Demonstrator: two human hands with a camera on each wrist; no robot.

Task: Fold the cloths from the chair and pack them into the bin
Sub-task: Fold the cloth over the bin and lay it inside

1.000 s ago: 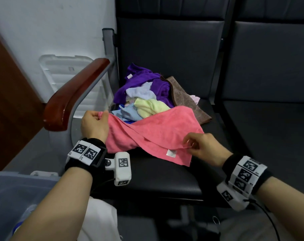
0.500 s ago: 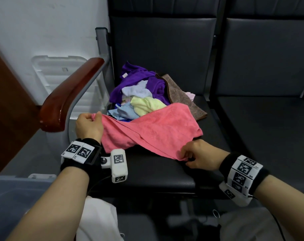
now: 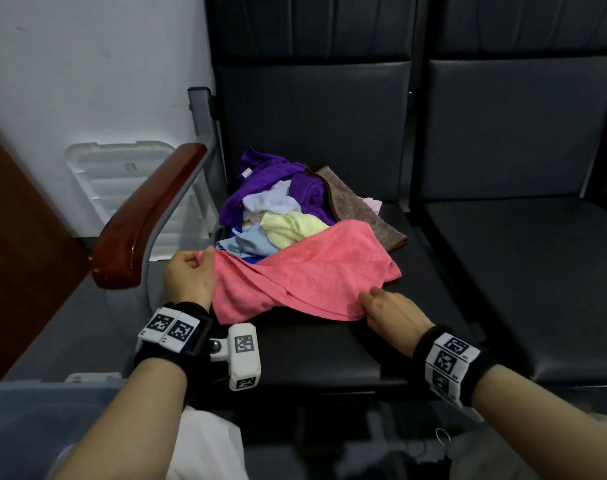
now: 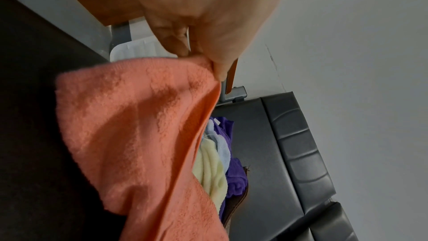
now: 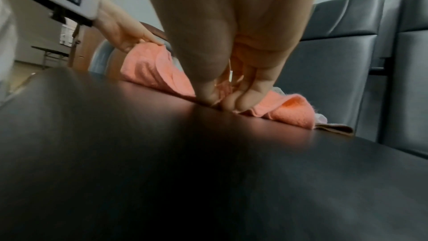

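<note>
A pink cloth (image 3: 305,275) lies stretched and twisted across the black chair seat (image 3: 330,355). My left hand (image 3: 191,275) pinches its left corner near the armrest, seen close in the left wrist view as the pink cloth (image 4: 139,135) hanging from my left hand (image 4: 208,58). My right hand (image 3: 381,306) pinches the cloth's near right corner down at the seat; in the right wrist view my right hand (image 5: 222,98) holds the pink cloth (image 5: 289,111) against the seat. Behind lies a pile of cloths (image 3: 278,209): purple, pale blue, yellow and brown. The bin (image 3: 25,417) is at lower left.
A wooden armrest (image 3: 146,216) on a metal frame stands left of the seat. A white plastic lid (image 3: 122,181) leans on the wall behind it. A second black seat (image 3: 524,271) is to the right. A brown panel (image 3: 14,237) stands at the far left.
My right hand has lowered the cloth's right corner to the seat and the white tag is now hidden. The left hand keeps its corner near the armrest.
</note>
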